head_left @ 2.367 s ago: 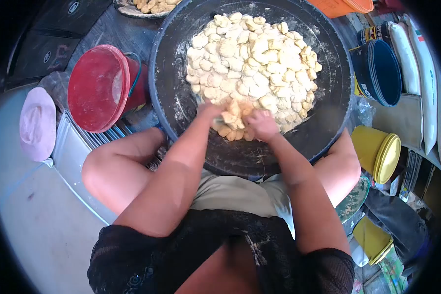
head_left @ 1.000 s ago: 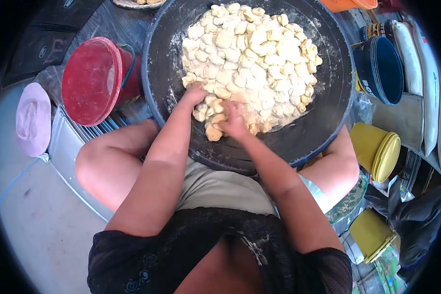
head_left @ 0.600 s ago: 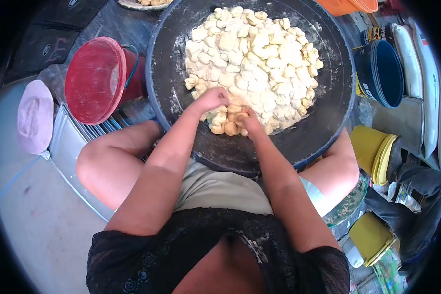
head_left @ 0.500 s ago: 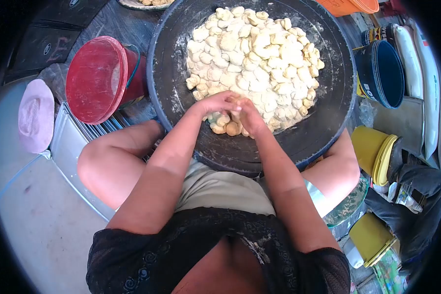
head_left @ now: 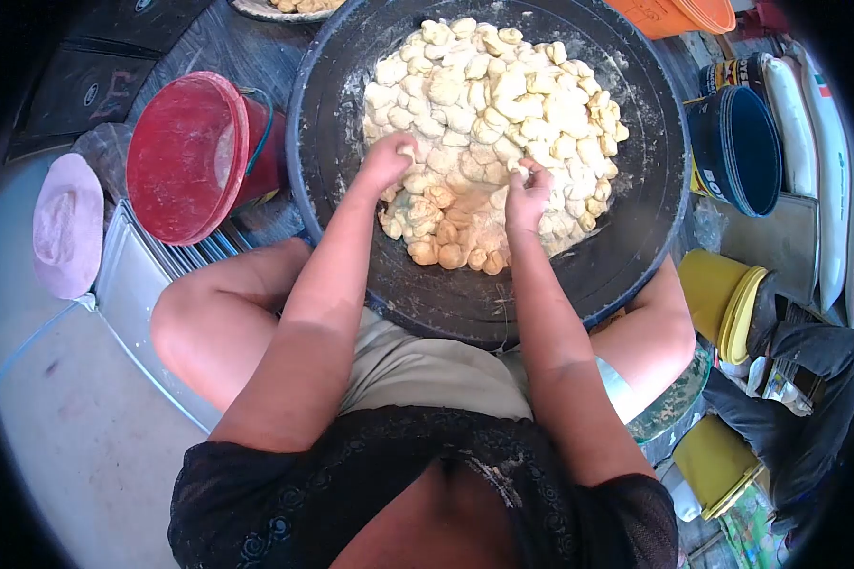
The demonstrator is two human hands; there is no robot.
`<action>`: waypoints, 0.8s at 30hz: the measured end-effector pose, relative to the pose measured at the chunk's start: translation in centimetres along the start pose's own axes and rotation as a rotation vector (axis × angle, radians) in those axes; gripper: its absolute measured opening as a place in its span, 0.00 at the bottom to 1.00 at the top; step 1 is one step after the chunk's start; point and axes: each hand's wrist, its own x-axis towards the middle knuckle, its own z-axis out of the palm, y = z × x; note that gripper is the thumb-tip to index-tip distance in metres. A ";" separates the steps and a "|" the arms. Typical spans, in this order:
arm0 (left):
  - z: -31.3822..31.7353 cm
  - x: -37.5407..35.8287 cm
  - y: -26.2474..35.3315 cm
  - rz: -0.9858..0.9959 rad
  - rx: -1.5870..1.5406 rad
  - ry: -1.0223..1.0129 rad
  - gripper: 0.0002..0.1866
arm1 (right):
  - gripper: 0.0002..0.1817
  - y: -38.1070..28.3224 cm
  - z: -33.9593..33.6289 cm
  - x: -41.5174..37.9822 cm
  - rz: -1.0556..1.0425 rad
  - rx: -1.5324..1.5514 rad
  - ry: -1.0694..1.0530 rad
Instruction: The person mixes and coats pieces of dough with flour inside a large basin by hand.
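A wide black tub in front of my crossed legs holds a heap of pale, floury dough pieces. Nearer to me, at the heap's front edge, lie browner lumps of dough. My left hand, over the heap's left side, is closed with a small dough piece showing at its fingertips. Toward the middle right, my right hand pinches another pale dough piece between thumb and fingers. The two hands are well apart, just above the heap.
To the left stand a red bucket and a pink hat. A dark blue bucket, yellow buckets and white sacks are on the right. An orange container touches the view's top edge.
My hands were together over the front of the heap. They have since parted, left hand up and left, right hand up and right, each with dough; the browner lumps are now uncovered.
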 end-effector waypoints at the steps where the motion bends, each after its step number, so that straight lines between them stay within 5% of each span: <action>1: 0.8 0.0 -0.4 0.034 0.112 0.182 0.21 | 0.17 0.4 -0.8 -0.2 -0.363 -0.326 -0.049; 2: 1.9 0.1 -0.8 0.070 0.222 0.365 0.19 | 0.17 0.9 -0.6 -1.4 -0.441 -0.513 -0.085; 3: 4.2 0.9 -2.4 -0.147 0.026 0.210 0.19 | 0.18 2.2 0.3 -3.3 -0.518 -0.701 -0.122; 4: 6.7 0.0 -2.9 -0.004 0.281 0.268 0.20 | 0.19 3.8 0.9 -5.0 -0.597 -0.890 -0.158; 5: 9.0 -1.6 -3.0 0.144 0.536 0.333 0.21 | 0.20 6.1 1.5 -6.1 -0.449 -0.730 -0.465; 6: 9.0 -2.1 -2.5 0.190 0.629 0.228 0.22 | 0.21 7.8 1.7 -6.9 -0.287 -0.556 -0.763; 7: 8.5 -2.8 -1.1 0.244 0.712 0.125 0.23 | 0.22 6.2 0.7 -7.1 -0.276 -0.567 -0.833; 9: 4.5 -1.7 0.9 0.153 0.532 -0.387 0.24 | 0.23 2.5 -1.1 -5.9 -0.266 -0.580 -0.969; 13: 1.3 0.8 -2.5 -0.121 0.139 -0.053 0.30 | 0.28 1.1 1.1 -3.5 -0.451 -0.738 -0.363; 16: 1.0 2.8 -6.5 -0.324 0.424 0.122 0.38 | 0.32 0.2 5.2 -7.7 -0.509 -0.984 -0.403; 19: 3.4 1.9 -4.4 -0.526 0.388 -0.035 0.48 | 0.32 -1.3 3.7 -10.3 -0.520 -0.820 -1.003; 21: 5.4 -0.7 -2.6 -0.540 0.371 -0.002 0.48 | 0.31 0.4 0.5 -7.2 -0.453 -0.558 -1.282; 22: 6.7 -2.2 -1.2 -0.523 0.547 -0.140 0.48 | 0.31 1.4 -1.8 -5.8 -0.410 -0.413 -1.419; 24: 8.3 -5.0 1.0 -0.412 0.698 -0.332 0.46 | 0.32 -2.2 -5.5 -2.1 0.790 -0.022 -1.302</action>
